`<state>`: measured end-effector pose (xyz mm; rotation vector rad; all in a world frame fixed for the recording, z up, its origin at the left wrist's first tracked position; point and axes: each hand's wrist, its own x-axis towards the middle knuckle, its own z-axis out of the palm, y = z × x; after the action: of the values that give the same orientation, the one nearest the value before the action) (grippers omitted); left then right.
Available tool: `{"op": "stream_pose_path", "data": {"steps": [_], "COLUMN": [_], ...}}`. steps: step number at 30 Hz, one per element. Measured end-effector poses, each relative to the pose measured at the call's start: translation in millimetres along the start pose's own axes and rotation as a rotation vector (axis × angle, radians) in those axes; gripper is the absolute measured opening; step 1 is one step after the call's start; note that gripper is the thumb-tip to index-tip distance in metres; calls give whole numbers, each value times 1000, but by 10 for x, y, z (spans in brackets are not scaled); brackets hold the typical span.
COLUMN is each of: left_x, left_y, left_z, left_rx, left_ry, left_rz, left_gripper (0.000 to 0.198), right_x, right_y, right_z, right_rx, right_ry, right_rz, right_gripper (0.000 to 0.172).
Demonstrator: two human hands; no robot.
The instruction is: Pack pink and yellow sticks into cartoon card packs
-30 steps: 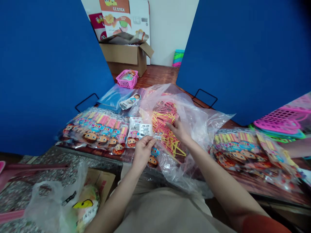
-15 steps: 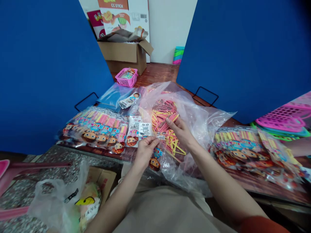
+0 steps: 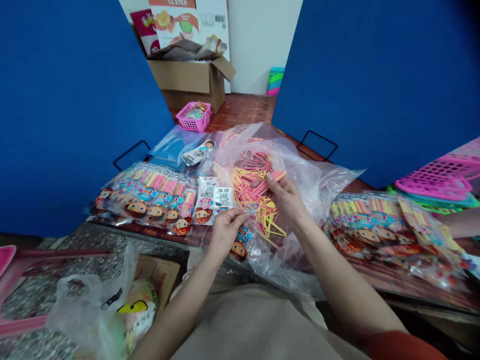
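Observation:
My right hand (image 3: 287,200) is closed around a small bundle of pink and yellow sticks (image 3: 277,176), with the thumb on top. Under it, loose pink and yellow sticks (image 3: 245,184) lie heaped in a large clear plastic bag (image 3: 313,175) spread open. My left hand (image 3: 225,231) pinches the upper edge of a printed packet (image 3: 239,248) with a cartoon face, which hangs partly hidden below the fingers. Two flat white printed packets (image 3: 204,202) lie just left of that hand. Filled stick packets (image 3: 148,197) overlap in a row further left.
More filled packets (image 3: 378,220) are piled at right, near pink and green plastic baskets (image 3: 435,182) and another person's arm (image 3: 459,222). Blue panels (image 3: 375,75) flank the table. Behind stand a pink basket (image 3: 194,120) and an open carton (image 3: 183,77). A plastic bag (image 3: 82,310) is below left.
My right hand has lifted slightly up and right with the bundle, away from the left hand. My left hand keeps its pinch in nearly the same place.

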<state>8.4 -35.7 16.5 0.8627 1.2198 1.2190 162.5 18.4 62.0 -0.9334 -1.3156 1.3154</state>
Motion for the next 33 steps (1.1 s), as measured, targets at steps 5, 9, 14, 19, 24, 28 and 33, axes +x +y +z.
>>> {"op": "stream_pose_path", "data": {"steps": [5,9,14,19,24,28,33], "left_x": [-17,-14,27,75,181,282,348], "left_y": [27,0,-61,-92,-124,-124,-78], "left_z": [17,23,-9,7,62,128,210], "left_rx": [-62,-15,126,3,-129,-159,-231], "left_ry": [-62,-57,-14,2,48,-2,-39], "left_rz": [-64,-30,106,61,30,51,46], "left_gripper": [24,22,16,20,28,30,32], "right_x": [-19,-50,-52,-42,-6,19,22], "right_y": [-30,-1,59,123,216,247,271], "right_z": [-1,26,15,15,-6,-36,-99], "right_rx": [29,16,38,-74,-169,-69,-172], "right_ry": [-84,-104,-91,-113,-56,23,61], "right_rz": [48,117,210,115,27,-53,-121], "right_gripper": [42,42,46,45,43,41,36]}}
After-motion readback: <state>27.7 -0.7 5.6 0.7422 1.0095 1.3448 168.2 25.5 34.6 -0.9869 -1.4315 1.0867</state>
